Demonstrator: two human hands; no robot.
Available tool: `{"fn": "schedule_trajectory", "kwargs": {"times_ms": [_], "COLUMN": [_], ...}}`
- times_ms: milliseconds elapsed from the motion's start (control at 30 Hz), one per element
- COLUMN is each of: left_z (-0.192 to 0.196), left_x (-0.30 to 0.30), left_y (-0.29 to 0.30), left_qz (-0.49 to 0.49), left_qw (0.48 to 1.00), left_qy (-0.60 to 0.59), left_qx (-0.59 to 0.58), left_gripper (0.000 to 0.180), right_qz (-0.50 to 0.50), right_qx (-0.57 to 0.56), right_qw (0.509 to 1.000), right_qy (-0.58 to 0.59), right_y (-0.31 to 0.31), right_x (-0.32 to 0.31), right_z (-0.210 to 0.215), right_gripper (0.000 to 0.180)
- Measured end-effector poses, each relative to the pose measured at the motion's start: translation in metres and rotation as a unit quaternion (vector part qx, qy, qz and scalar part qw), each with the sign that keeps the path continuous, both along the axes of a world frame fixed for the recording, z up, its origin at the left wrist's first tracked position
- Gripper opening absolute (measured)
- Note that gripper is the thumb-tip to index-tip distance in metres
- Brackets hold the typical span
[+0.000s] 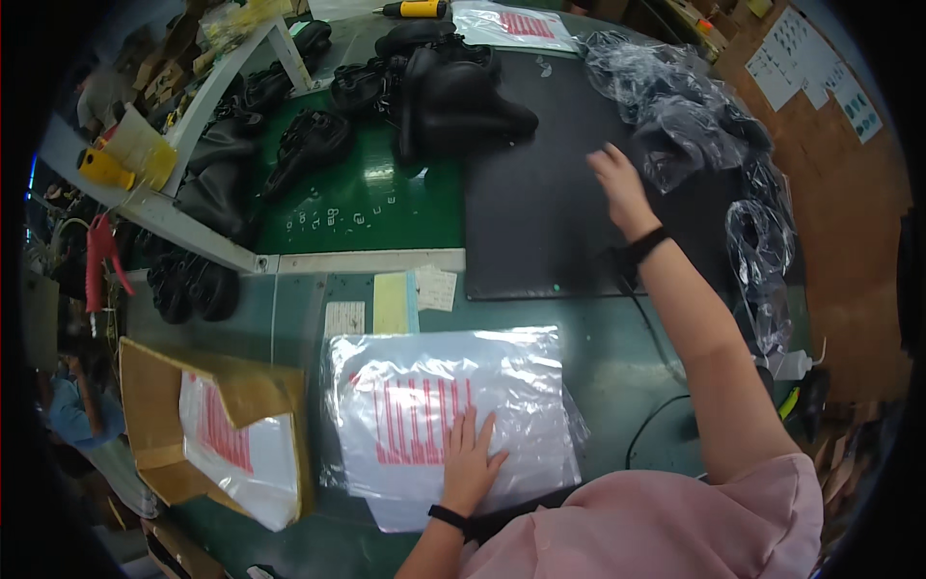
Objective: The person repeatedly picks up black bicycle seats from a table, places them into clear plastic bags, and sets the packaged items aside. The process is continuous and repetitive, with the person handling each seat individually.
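On the near part of the green table point(617, 338), the left hand point(470, 461) lies flat with fingers spread on a stack of clear plastic bags point(453, 410) printed in red. Farther right, the right hand point(619, 183) reaches open-fingered over one black mat point(550, 207), holding nothing, near a crumpled heap of clear bags point(675, 106). Several black bicycle saddles point(453, 92) crowd the far left. One cardboard box point(169, 425) of bags sits near left.
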State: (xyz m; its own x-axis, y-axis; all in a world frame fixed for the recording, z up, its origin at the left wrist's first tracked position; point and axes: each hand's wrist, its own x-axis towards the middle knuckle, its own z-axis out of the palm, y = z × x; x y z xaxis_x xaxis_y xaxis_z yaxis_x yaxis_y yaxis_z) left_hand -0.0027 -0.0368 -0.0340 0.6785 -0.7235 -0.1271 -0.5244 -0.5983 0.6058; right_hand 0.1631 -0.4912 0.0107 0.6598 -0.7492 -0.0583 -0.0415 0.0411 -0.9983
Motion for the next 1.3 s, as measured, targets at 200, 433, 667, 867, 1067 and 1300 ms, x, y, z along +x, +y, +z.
{"fn": "schedule_trajectory", "kwargs": {"times_ms": [200, 433, 667, 867, 1067, 1300], "left_z": [-0.012, -0.020, -0.016, -0.016, 0.010, -0.036], "left_x": [0.010, 0.007, 0.009, 0.037, 0.000, -0.024], "left_y": [0.005, -0.001, -0.007, -0.004, -0.065, -0.114], "left_qz": [-0.017, 0.008, 0.016, 0.021, 0.074, 0.080], "left_qw": [0.997, 0.995, 0.995, 0.997, 0.988, 0.983], "left_qy": [0.041, 0.045, 0.036, -0.037, -0.121, -0.156], "left_qx": [0.063, 0.092, 0.090, 0.058, -0.067, 0.063], "left_gripper": [0.064, 0.060, 0.065, 0.065, 0.069, 0.048], "right_qz": [0.100, 0.156, 0.206, 0.249, 0.145, 0.105], "right_qx": [-0.582, -0.618, 0.289, 0.735, 0.740, 0.507], "right_qw": [0.784, 0.747, 0.931, 0.581, 0.594, 0.855], "right_qy": [0.191, 0.189, 0.083, -0.246, -0.281, -0.035], "right_y": [-0.005, -0.026, 0.032, 0.137, 0.196, 0.152], "right_x": [0.158, 0.176, -0.014, -0.233, -0.357, -0.393], "right_z": [-0.034, -0.045, 0.002, -0.007, -0.044, -0.060], "right_gripper": [0.100, 0.094, 0.072, 0.094, 0.090, 0.054]}}
